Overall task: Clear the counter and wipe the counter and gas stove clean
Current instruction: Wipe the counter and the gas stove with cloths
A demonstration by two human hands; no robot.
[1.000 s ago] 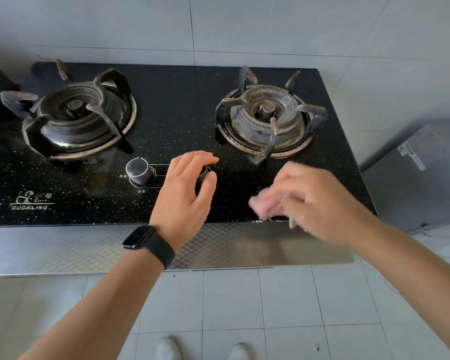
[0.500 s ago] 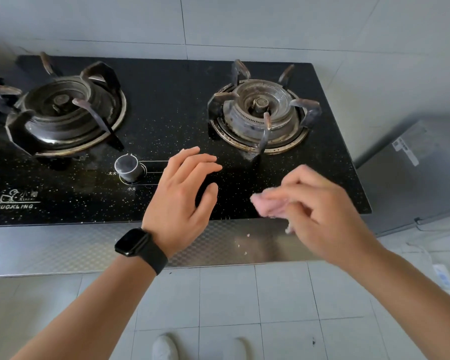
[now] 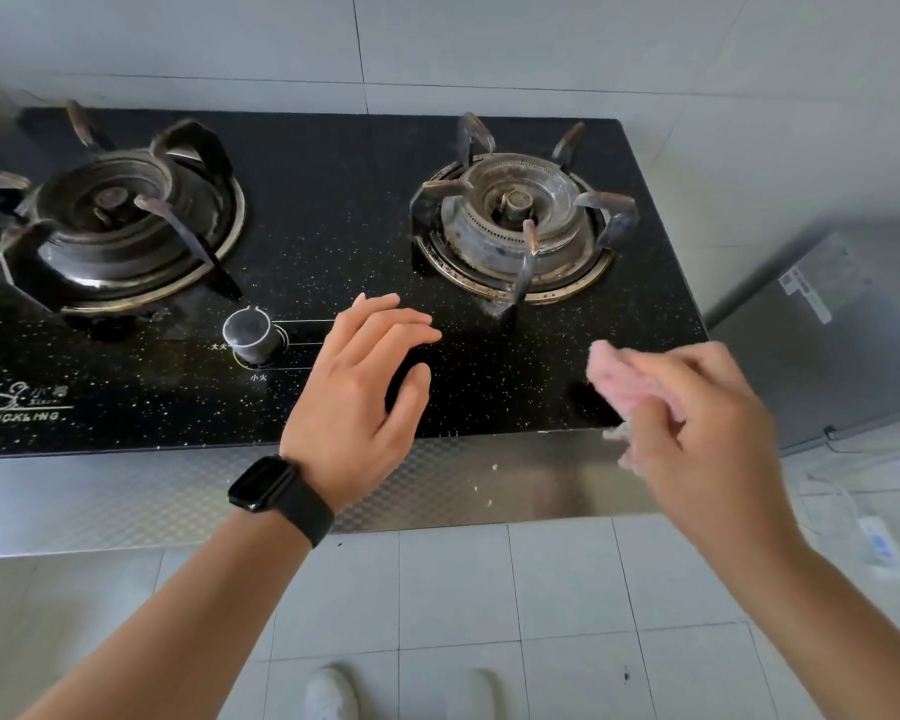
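A black speckled gas stove with a left burner and a right burner fills the upper half of the head view. My right hand grips a pink cloth over the stove's front right corner. My left hand, with a black watch on the wrist, hovers with relaxed fingers over the middle front of the stove and covers the right knob. The left knob is uncovered. A few pale crumbs lie on the steel counter strip below the stove.
Grey tiled wall rises behind the stove. A grey metal appliance stands lower at the right, with a white power strip on the floor beside it. My white shoes show on the tiled floor below.
My right hand has moved the pink cloth rightward along the stove's front edge. My left hand has lifted off the right knob and its fingers have straightened. Crumbs have appeared on the steel strip.
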